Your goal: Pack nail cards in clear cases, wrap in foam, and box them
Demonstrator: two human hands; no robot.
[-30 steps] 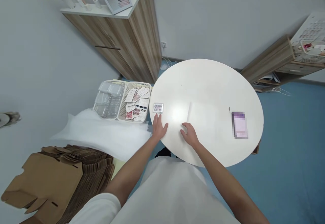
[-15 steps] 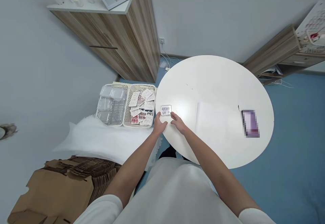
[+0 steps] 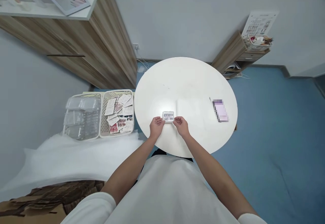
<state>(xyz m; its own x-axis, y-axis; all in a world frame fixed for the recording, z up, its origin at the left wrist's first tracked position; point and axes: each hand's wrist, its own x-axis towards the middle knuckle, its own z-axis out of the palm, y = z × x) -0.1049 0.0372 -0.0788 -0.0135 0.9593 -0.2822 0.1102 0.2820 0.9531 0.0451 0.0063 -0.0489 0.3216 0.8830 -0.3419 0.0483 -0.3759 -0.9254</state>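
A small clear plastic case [image 3: 168, 116] with little purple pieces inside is over the near part of the round white table [image 3: 188, 82]. My left hand [image 3: 156, 126] grips its left end with curled fingers. My right hand [image 3: 180, 126] pinches its right end. Just right of the case a white sheet [image 3: 191, 109] lies flat on the tabletop, hard to make out against it.
A blurred purple item [image 3: 220, 110] lies at the table's right side. Left of the table stand a basket of clear cases [image 3: 81, 116] and a basket of small printed cards [image 3: 118, 113]. White foam sheets [image 3: 63, 159] and flattened cardboard [image 3: 38, 200] lie at lower left. Wooden cabinets [image 3: 83, 44] line the wall.
Both hands have closed on the small case and brought it from the table's left edge toward the near middle. The view has swung left and tilted.
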